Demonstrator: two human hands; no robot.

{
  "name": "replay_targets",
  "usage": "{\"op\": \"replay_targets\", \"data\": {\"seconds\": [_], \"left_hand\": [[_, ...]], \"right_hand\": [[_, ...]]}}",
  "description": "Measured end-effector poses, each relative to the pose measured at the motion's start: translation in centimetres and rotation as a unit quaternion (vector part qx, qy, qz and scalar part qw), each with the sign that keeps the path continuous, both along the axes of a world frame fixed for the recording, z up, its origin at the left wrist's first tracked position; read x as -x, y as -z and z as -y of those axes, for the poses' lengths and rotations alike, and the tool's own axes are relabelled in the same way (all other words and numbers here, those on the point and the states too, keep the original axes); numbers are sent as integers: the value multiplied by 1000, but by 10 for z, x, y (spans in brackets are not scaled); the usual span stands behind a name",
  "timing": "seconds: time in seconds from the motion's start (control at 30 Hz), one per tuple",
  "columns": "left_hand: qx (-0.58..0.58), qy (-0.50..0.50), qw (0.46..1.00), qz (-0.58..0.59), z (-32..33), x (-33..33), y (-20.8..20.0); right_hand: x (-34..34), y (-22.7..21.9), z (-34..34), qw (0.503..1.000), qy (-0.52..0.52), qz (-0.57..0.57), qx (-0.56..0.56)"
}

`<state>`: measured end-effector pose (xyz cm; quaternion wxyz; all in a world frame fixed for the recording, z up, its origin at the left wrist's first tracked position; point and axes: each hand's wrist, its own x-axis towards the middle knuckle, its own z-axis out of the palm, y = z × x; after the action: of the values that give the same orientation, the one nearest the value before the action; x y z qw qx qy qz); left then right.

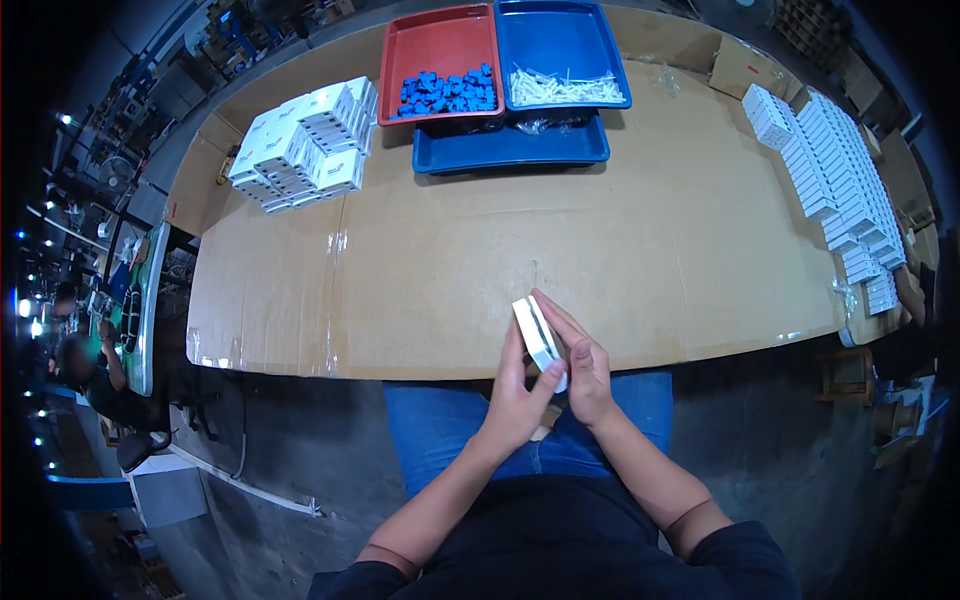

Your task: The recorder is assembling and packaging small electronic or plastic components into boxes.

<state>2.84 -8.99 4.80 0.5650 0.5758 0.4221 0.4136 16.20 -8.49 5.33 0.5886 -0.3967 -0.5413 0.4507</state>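
In blue jeans [635, 415] and a dark shirt [560, 530], the person sits facing the table, forearms reaching forward over the lap. The left hand [515, 400] and right hand [590, 375] press 1 white box [541, 338] between them, right over the table's near edge. The left thumb lies across the box's near end while that hand's fingers back its left side; the right fingers stretch nearly straight along its right side. The box is tilted, its far end leaning left, with a dark line running down its length. The cardboard-covered table [440, 280] spreads out beyond, clear tape [332, 340] shining at its left. Off to the left, another person [105, 390] is beside a green-topped bench [148, 320]. Along the table's right side run long rows of white cartons [835, 170], a different person's arm [910, 290] close to their near end. A shorter pile of white boxes [290, 150] stands far left. At the far middle lies 1 low blue tray [510, 158]; just behind and higher are 2 more: a red tray [440, 45] holding blue pieces [450, 92] and, touching it, a blue tray [550, 40] of thin white pieces [565, 90].
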Motion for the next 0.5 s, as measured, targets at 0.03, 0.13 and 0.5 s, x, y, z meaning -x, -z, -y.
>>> {"op": "replay_targets", "data": {"seconds": [0.03, 0.13, 0.5], "left_hand": [[107, -15, 991, 82, 1, 4, -2], [135, -98, 969, 183, -6, 8, -5], [180, -151, 965, 118, -9, 7, 9]], "right_hand": [[-2, -2, -1, 1000, -13, 23, -16], [-7, 4, 0, 989, -38, 139, -4], [-8, 18, 0, 936, -3, 305, -175]]}}
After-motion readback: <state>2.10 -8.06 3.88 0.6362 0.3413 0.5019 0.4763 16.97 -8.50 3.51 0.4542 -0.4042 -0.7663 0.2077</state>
